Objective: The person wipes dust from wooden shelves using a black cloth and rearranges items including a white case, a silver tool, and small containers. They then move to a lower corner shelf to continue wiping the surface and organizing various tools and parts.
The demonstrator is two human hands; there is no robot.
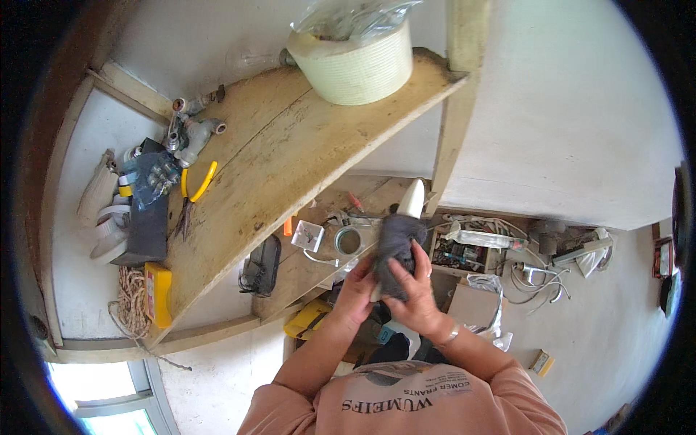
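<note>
In front of my chest, both hands hold a long cream-white object (412, 198) with a rounded tip. A dark grey cloth (396, 243) is wrapped around its middle, so its kind cannot be made out. My left hand (354, 291) closes around the lower end, where a bit of the cream surface shows beside the fingers. On the other side, my right hand (416, 296) presses the cloth with bent fingers and thumb. Just beyond my left hand, an open round tin (348, 241) and a small white square box (307, 237) stand on the lower shelf.
A wooden upper shelf (290, 152) juts in at the left, bearing a pale ribbed tub (355, 65), yellow-handled pliers (194, 190), metal pipe fittings (196, 138) and a yellow box (157, 295). At the right are a compartment box of small parts (460, 255), loose cables (540, 279) and a carton (471, 306).
</note>
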